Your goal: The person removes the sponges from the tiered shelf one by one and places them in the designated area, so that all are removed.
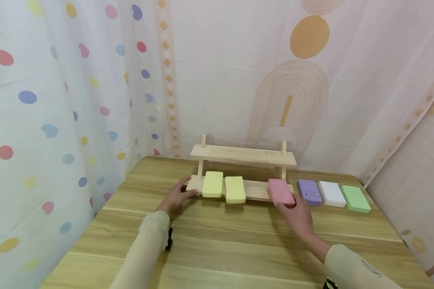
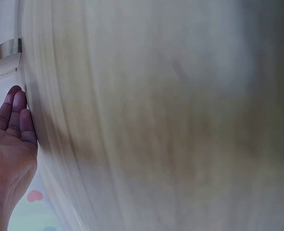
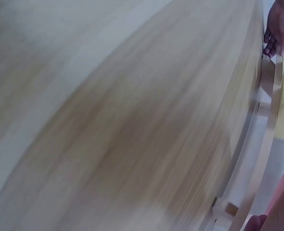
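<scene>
Cream cloth sleeves [image 1: 141, 253]; the right hand [image 1: 299, 216] grips a pink rectangular foam-like block [image 1: 280, 190] by its near end, long axis slanting forward-left; the left hand [image 1: 174, 196] pinches a two-tier pale-wood shelf [image 1: 254, 190].

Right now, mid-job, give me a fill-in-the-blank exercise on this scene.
The held block in the right hand is ____.
The paired blocks on the lower board are both ____.
The left hand is at that board's ____ end.
The middle block, between the purple block and green block, is ____.

Missing words: pink; yellow; left; white.
</scene>
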### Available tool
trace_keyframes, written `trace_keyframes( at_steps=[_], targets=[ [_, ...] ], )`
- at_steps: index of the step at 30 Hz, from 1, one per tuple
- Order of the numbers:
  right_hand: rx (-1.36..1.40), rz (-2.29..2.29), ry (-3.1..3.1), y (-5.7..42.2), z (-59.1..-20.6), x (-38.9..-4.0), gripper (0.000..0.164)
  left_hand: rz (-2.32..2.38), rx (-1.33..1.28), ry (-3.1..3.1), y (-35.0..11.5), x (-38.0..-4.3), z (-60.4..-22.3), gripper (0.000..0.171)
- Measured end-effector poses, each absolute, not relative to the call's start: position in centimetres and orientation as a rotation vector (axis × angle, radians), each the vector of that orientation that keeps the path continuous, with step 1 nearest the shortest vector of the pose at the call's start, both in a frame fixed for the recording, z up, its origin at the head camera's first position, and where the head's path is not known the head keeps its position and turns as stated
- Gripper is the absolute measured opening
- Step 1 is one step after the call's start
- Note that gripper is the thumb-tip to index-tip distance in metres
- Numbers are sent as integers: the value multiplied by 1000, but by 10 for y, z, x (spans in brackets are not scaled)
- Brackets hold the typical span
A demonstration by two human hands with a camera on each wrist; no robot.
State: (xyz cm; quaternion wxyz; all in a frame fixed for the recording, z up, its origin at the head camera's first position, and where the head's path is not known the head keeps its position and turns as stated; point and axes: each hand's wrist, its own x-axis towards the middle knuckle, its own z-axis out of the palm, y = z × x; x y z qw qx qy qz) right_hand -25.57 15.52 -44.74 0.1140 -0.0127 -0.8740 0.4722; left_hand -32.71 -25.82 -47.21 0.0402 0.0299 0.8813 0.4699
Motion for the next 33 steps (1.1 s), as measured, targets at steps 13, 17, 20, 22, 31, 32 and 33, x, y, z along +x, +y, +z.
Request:
trace_keyframes(
  at_steps=[13, 17, 20, 22, 31, 32, 33],
  targets=[
    [-133, 1338, -2579, 189, -442, -242, 67, 1441, 97, 2704, -255, -333, -473, 80],
    [-175, 1349, -2593, 200, -441, -236, 73, 1454, 106, 2699, -255, -334, -473, 79],
    [-191, 1349, -2605, 207, -442, -233, 74, 1472, 106, 2688, -256, -333, -474, 79],
    [-192, 1345, -2616, 211, -443, -232, 77, 1474, 113, 2685, -257, -332, -475, 79],
    [-210, 1266, -2656, 231, -449, -224, 74, 1445, 110, 2698, -260, -330, -477, 79],
    [-212, 1251, -2661, 233, -450, -224, 73, 1437, 107, 2703, -260, -330, -477, 79],
    [-213, 1237, -2661, 235, -451, -223, 72, 1426, 114, 2711, -259, -330, -477, 79]
  ],
)
